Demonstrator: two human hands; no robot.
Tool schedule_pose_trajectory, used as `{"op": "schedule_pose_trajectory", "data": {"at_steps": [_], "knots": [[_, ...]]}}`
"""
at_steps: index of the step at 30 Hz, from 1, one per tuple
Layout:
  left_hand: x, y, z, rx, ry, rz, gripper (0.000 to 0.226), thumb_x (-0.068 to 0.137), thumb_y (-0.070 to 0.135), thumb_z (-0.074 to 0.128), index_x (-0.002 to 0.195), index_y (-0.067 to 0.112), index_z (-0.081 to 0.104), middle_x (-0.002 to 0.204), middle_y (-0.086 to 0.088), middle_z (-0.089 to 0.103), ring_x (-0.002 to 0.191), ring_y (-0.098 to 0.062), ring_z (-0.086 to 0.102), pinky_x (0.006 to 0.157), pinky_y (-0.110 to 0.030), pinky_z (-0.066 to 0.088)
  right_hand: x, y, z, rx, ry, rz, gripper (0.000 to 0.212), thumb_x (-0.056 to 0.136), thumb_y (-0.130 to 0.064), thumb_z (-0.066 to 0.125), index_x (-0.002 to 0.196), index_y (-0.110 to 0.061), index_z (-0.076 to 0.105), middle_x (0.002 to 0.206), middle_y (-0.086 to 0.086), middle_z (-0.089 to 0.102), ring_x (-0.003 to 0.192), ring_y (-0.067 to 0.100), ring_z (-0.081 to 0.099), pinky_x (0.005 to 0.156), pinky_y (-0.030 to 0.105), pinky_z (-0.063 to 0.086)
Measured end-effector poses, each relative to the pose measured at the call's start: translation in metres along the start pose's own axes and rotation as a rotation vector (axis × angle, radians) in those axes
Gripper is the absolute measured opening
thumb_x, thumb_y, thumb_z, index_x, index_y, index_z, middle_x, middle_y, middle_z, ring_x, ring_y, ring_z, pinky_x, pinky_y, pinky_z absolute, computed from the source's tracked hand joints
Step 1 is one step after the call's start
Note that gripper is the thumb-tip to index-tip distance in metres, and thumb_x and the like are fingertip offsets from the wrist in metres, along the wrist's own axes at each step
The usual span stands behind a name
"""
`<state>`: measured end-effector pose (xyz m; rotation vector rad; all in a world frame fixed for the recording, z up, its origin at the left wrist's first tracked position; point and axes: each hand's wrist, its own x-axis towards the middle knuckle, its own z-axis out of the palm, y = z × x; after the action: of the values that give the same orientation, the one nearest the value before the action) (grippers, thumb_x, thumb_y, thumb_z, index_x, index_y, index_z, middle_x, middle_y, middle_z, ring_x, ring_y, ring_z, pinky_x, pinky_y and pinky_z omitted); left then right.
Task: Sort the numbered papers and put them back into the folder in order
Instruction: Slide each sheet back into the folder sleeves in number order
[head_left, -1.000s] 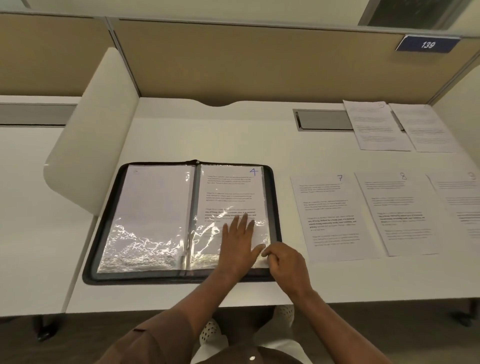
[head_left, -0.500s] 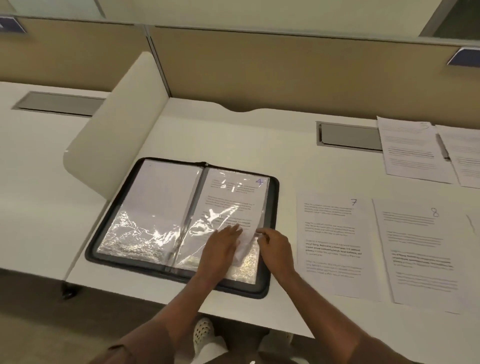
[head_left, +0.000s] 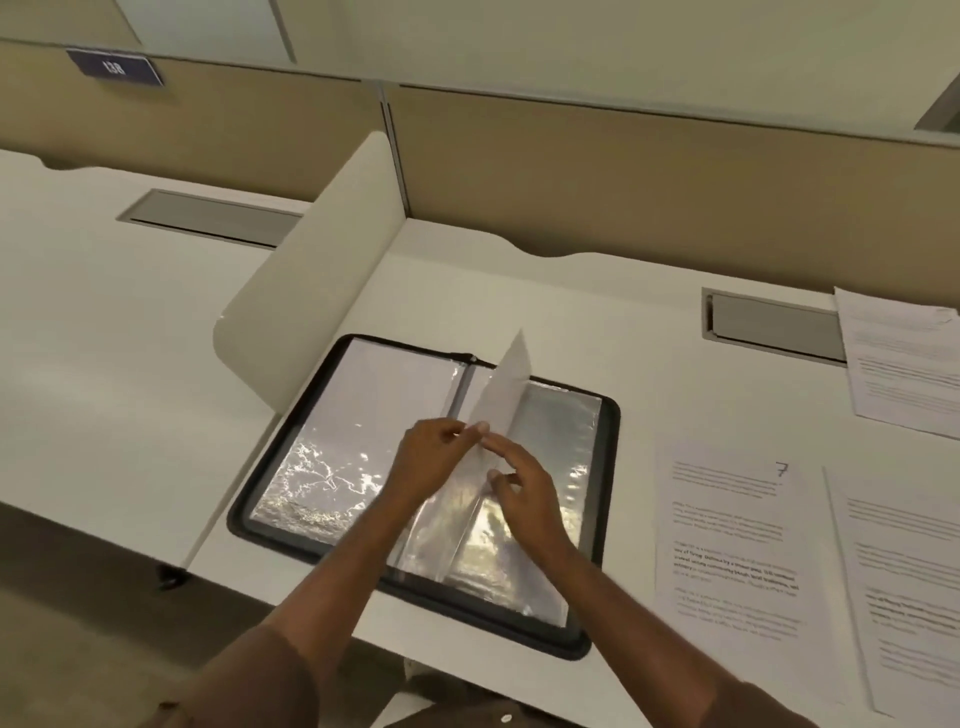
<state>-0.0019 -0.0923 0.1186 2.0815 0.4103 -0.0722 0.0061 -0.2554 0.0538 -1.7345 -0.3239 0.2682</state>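
A black zip folder (head_left: 605, 415) lies open on the white desk, with clear plastic sleeves inside. One sleeve holding a paper (head_left: 501, 384) stands lifted, roughly upright over the spine. My left hand (head_left: 428, 460) pinches its free edge between thumb and fingers. My right hand (head_left: 522, 491) is just right of the sleeve, fingers loosely bent against its lower part; whether it grips is unclear. An empty shiny sleeve (head_left: 558, 441) shows on the folder's right half. The paper numbered 7 (head_left: 727, 530) lies right of the folder, with another sheet (head_left: 904, 592) beyond it.
A white curved divider panel (head_left: 311, 280) stands left of the folder. More sheets (head_left: 904, 364) lie at the back right, overlapping a grey cable hatch (head_left: 769, 325). A second hatch (head_left: 208, 218) sits in the neighbouring desk. Tan partition wall runs along the back.
The sleeve with the paper numbered 4 has been lifted off the right half and swung up towards the left. Both hands rose with it. The view turned leftwards.
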Motion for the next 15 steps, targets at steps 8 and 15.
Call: {"op": "schedule_pose_trajectory", "data": {"at_steps": [8,15], "knots": [[0.060,-0.058,-0.140,0.220,0.096,-0.169,0.027,0.086,0.022,0.078,0.075,-0.001,0.071,0.071,-0.019,0.066,0.069,-0.035,0.063,0.061,-0.031,0.041,0.048,-0.013,0.071,-0.414,-0.122,-0.229,0.046,0.097,-0.021,0.056,0.142,-0.031,0.056,0.156,-0.016,0.041,0.144,0.006,0.036,0.118,0.023,0.028],[0.058,-0.124,-0.186,0.440,0.317,-0.074,0.025,0.092,0.021,0.068,0.117,0.018,0.070,0.106,-0.002,0.074,0.095,-0.028,0.069,0.080,-0.035,0.051,0.079,0.017,0.131,-0.783,-0.424,-0.353,0.058,0.101,-0.038,0.041,0.157,-0.025,0.034,0.168,-0.002,0.014,0.155,0.017,0.013,0.125,0.032,0.013]]}}
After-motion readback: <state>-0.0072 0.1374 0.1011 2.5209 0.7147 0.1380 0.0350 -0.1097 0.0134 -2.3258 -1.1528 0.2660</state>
